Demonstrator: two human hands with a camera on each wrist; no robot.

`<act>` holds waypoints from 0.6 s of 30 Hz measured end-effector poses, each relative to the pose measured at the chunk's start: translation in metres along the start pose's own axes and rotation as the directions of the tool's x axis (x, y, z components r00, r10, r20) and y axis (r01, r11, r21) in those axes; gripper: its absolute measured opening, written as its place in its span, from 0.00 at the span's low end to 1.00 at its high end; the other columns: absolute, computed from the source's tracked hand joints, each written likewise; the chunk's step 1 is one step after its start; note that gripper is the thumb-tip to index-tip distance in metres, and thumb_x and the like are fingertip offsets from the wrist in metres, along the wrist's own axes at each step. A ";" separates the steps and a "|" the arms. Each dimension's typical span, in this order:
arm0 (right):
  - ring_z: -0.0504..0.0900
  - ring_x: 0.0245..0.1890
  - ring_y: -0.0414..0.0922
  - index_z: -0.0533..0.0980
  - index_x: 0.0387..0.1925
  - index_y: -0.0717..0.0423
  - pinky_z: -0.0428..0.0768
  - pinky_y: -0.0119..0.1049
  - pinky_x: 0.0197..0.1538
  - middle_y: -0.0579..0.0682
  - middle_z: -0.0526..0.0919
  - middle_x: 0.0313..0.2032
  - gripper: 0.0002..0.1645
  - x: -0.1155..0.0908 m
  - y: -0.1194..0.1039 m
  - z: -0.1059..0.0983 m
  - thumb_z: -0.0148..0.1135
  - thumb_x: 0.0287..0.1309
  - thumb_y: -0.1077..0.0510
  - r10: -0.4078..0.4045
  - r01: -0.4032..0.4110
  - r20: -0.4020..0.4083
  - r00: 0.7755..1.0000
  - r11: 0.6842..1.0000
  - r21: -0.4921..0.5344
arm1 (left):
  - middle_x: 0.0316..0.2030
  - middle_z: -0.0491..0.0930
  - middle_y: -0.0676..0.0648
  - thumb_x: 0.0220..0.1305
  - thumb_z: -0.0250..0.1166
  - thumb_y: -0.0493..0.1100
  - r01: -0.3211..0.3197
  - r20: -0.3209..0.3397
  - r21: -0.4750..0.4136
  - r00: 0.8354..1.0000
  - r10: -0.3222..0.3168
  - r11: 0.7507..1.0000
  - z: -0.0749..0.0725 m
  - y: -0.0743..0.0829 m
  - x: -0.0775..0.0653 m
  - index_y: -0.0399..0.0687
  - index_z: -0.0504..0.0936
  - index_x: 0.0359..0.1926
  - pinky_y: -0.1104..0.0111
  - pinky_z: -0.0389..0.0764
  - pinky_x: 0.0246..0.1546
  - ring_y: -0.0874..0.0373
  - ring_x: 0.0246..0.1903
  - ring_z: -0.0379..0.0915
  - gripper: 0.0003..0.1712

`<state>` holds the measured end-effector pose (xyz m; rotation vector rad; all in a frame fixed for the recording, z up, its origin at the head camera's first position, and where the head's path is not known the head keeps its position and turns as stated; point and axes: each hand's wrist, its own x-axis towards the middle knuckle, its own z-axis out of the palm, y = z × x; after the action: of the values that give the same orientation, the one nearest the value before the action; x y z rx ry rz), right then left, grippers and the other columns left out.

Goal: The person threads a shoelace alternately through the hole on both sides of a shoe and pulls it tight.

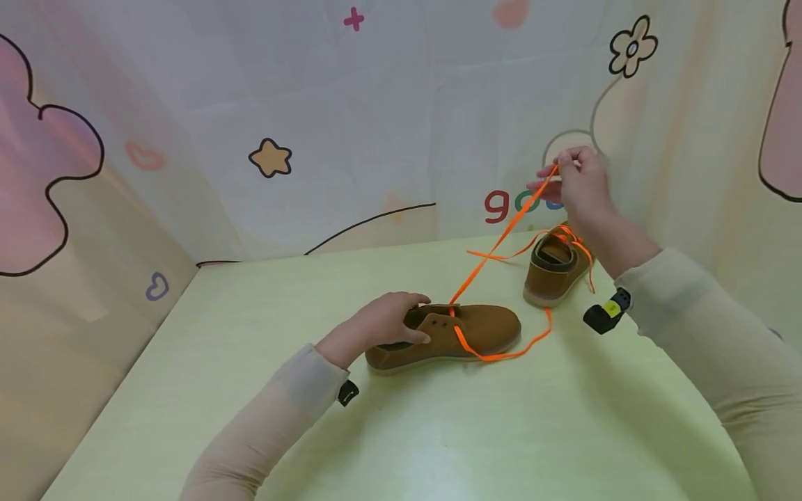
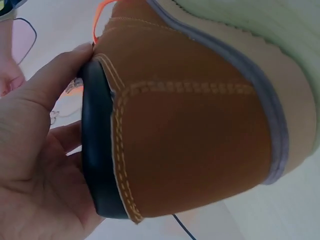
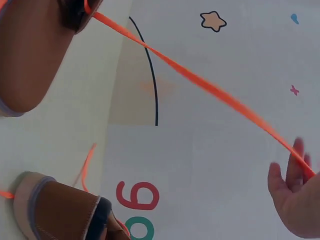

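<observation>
While right hand (image 1: 584,186) pinches orange lace (image 1: 515,221) | left hand (image 1: 381,321) grips nearer shoe (image 1: 440,341) at opening

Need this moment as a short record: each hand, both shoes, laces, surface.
left_hand: left hand grips the near shoe at its opening
right_hand: right hand pinches the raised orange strand, above the table
raised_strand: stretched straight from near shoe to right hand
loose_strand: second orange strand leaves near shoe, curves toward far shoe
far_shoe: brown far shoe stands behind and right, orange laces untied
surface: pale green table
</observation>
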<state>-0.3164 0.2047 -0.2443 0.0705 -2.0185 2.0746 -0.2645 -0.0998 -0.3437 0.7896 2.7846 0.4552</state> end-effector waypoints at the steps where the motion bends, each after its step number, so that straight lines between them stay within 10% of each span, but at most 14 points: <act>1: 0.78 0.22 0.33 0.65 0.42 0.48 0.84 0.24 0.37 0.41 0.72 0.26 0.10 -0.004 0.004 0.000 0.41 0.80 0.50 0.015 -0.013 0.050 0.999 0.999 -0.041 | 0.69 0.75 0.42 0.65 0.72 0.50 -0.013 -0.028 -0.004 1.000 0.013 1.000 0.000 0.001 -0.001 0.44 0.71 0.72 0.54 0.72 0.71 0.45 0.69 0.72 0.38; 5: 0.63 0.22 0.38 0.63 0.49 0.49 0.79 0.28 0.36 0.42 0.62 0.23 0.10 -0.030 0.030 0.005 0.37 0.82 0.49 0.112 -0.048 0.247 0.963 0.967 -0.249 | 0.59 0.83 0.41 0.66 0.71 0.48 -0.049 -0.161 -0.040 0.986 0.042 0.998 0.001 0.009 -0.008 0.42 0.79 0.64 0.56 0.80 0.60 0.47 0.58 0.80 0.28; 10: 0.72 0.29 0.38 0.61 0.63 0.67 0.80 0.30 0.39 0.46 0.73 0.30 0.18 -0.069 0.063 0.016 0.41 0.81 0.59 0.194 -0.019 0.454 0.870 0.932 -0.361 | 0.36 0.87 0.47 0.68 0.70 0.46 -0.036 -0.213 -0.125 0.977 0.009 0.991 0.007 0.015 -0.009 0.42 0.88 0.48 0.71 0.76 0.36 0.59 0.32 0.77 0.14; 18: 0.82 0.30 0.40 0.81 0.37 0.64 0.81 0.30 0.37 0.53 0.88 0.28 0.09 -0.111 0.102 0.039 0.62 0.70 0.59 0.130 0.166 0.518 0.846 0.858 -0.487 | 0.27 0.82 0.48 0.68 0.68 0.40 -0.062 -0.270 -0.254 0.963 -0.009 0.965 0.026 0.011 -0.008 0.41 0.87 0.36 0.76 0.65 0.28 0.62 0.25 0.65 0.06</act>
<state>-0.2353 0.1493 -0.3647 0.6354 -2.8264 1.5213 -0.2450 -0.0892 -0.3627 0.7533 2.8696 0.9800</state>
